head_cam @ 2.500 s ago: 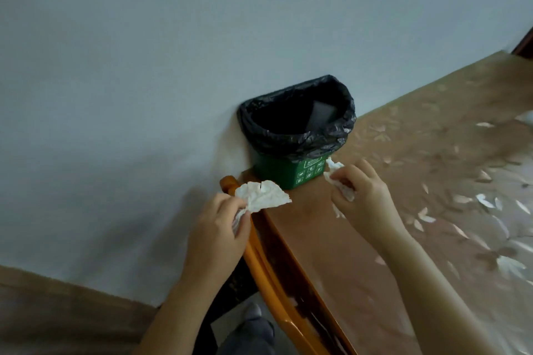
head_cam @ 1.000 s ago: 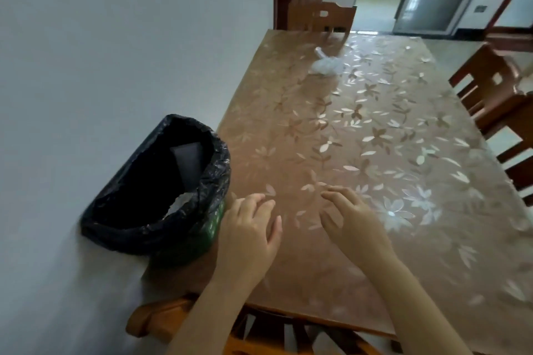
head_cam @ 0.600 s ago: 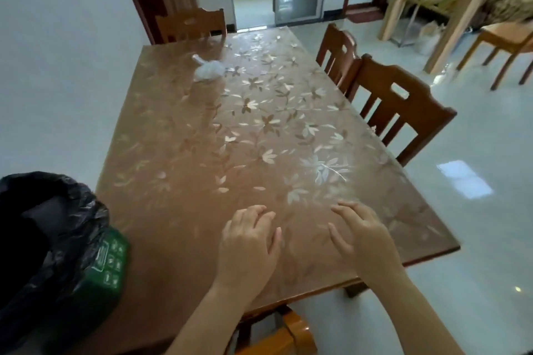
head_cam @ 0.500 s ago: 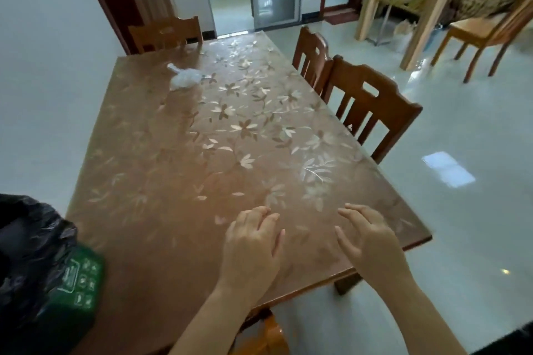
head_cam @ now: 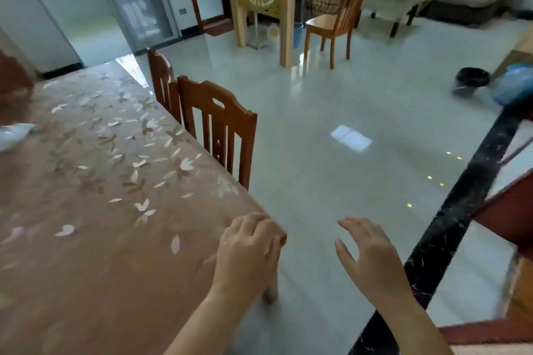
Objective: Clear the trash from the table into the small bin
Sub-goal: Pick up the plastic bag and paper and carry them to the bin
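So the view has swung right off the small bin (it's out of frame now) and across the room; both tissues are gone from the hands. Left hand (head_cam: pixel 248 253) rests at the tabletop (head_cam: pixel 95 210) corner, grip released, empty; right hand (head_cam: pixel 366 256) hovers over the floor, fingers spread, nothing held. One crumpled white plastic bag (head_cam: pixel 13 134) remains far down the tabletop; probably the next pickup.

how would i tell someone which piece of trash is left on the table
Start at the long brown table with the pale flower pattern. Follow it to its far left, at the picture's left edge, across from the two wooden chairs. The crumpled white plastic bag lies there, the only loose thing on the tabletop.
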### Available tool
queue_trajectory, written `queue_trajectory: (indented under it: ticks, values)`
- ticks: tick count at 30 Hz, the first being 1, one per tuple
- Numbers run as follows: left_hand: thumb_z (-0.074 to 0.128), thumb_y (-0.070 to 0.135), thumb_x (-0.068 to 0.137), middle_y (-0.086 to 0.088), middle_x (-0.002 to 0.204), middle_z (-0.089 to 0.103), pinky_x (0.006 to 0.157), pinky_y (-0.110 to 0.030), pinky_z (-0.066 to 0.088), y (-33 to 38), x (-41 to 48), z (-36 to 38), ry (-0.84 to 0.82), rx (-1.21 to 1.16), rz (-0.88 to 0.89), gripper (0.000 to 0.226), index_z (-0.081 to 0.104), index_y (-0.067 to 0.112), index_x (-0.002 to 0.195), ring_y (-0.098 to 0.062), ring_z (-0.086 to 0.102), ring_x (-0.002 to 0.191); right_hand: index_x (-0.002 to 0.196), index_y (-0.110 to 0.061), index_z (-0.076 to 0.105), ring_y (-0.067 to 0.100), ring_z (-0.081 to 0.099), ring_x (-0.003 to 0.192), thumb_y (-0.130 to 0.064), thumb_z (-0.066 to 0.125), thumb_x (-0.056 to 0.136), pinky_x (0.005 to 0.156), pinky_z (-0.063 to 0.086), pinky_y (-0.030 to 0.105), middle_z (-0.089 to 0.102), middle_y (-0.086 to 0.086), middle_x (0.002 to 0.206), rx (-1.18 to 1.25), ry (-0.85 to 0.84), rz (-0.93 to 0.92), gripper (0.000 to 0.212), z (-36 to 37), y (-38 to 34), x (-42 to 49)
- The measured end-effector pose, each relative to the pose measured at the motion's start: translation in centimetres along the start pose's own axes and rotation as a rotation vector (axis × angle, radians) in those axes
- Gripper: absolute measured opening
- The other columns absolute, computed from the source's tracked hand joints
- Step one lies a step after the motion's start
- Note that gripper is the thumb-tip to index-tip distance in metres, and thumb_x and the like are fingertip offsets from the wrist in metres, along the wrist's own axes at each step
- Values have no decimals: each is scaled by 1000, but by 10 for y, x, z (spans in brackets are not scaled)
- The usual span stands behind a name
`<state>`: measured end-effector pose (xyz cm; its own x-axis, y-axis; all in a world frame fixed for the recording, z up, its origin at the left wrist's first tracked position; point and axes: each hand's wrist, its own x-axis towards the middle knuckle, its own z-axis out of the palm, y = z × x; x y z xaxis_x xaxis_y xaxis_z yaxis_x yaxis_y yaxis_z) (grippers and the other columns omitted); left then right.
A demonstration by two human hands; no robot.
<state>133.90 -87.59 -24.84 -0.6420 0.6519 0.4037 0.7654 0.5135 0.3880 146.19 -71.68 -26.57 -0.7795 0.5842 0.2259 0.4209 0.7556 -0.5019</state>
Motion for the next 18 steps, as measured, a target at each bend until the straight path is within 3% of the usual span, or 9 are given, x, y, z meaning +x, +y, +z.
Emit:
queue_trajectory:
  ticks: [4, 10, 18]
  values:
    - [59, 18, 75, -11, 90, 69, 66, -39, 52, 32, 28, 38, -46, -42, 89, 18, 68, 7, 85, -31, 64, 77, 106, -5, 62, 31, 61, 96, -8, 70, 74, 85, 49, 42, 67, 13, 103, -14, 45, 114, 32, -19, 45, 2]
    - [76, 7, 67, -14, 91, 69, 67, -41, 54, 55, 79, 92, -134, -94, 155, 22, 68, 4, 87, -33, 64, 77, 104, -4, 62, 33, 60, 97, -7, 69, 75, 88, 48, 44, 66, 15, 103, -23, 83, 238, 30, -32, 96, 33]
    - [74, 4, 69, -17, 92, 69, 69, -42, 52, 43, 216, 172, -84, -122, 83, 22, 68, 1, 89, -35, 63, 79, 109, -8, 60, 27, 57, 102, -15, 63, 82, 90, 47, 41, 64, 9, 111, -82, -1, 153, 28, -19, 148, 186]
